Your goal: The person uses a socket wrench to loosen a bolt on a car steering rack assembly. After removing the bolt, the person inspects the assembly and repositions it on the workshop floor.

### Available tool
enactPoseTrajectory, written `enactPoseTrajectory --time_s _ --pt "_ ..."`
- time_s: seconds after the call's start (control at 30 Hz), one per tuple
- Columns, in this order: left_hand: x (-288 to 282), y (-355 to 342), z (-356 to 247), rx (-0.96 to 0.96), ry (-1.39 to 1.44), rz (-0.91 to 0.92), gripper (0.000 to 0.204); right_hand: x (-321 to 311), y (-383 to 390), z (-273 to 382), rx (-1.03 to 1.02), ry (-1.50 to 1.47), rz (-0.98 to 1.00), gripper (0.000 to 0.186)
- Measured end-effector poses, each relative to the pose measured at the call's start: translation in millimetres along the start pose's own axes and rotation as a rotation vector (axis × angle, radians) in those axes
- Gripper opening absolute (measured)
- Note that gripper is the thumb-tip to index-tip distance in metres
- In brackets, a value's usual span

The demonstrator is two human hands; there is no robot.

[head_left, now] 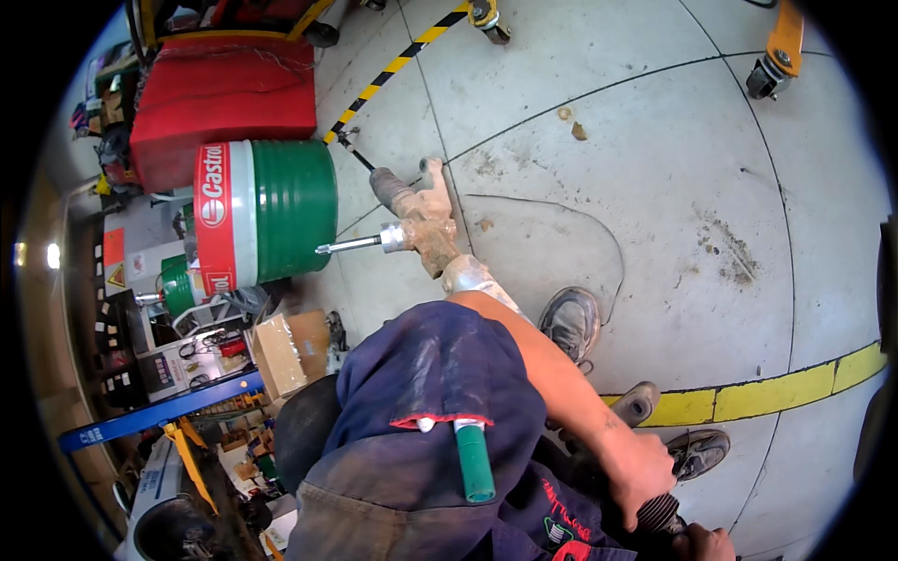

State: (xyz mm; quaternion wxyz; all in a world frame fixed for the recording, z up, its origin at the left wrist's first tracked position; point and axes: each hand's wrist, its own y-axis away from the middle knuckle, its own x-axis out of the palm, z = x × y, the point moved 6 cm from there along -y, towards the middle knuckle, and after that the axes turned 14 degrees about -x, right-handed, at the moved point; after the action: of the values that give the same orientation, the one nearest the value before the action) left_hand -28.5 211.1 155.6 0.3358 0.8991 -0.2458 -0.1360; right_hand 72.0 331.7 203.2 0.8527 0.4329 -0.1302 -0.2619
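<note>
A long, dirty steering rack (433, 238) runs at a slant below me, partly hidden behind my left forearm. Its far end carries a dark ribbed boot and thin rod, while a splined shaft (351, 245) sticks out to the left. At the near end, my left hand (644, 475) is closed around a black ribbed rubber boot (658, 514). Only part of my right hand (708, 544) shows at the lower edge, beside that boot; its fingers are curled, and what they grip is cut off. A green marker (475, 460) pokes out of a pocket on my dark clothing.
A green, white and red drum (295, 210) stands left of the rack, before a red cabinet (224, 107). An open cardboard box (281, 360) lies nearer. Shoes (571, 323) are close to the rack. Orange legs on casters (784, 47) stand far right; a yellow line (776, 397) crosses the floor.
</note>
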Motion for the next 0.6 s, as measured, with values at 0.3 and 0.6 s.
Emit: enactPoseTrajectory --time_s 0.3,0.6 --pt "-122 -44 59 -0.186 -0.203 -0.236 0.073 -81 -41 -56 -0.007 0.216 -0.524 0.023" --pt "-252 0 19 -0.238 -0.27 -0.754 0.042 -156 -29 -90 0.041 0.487 -0.495 0.015"
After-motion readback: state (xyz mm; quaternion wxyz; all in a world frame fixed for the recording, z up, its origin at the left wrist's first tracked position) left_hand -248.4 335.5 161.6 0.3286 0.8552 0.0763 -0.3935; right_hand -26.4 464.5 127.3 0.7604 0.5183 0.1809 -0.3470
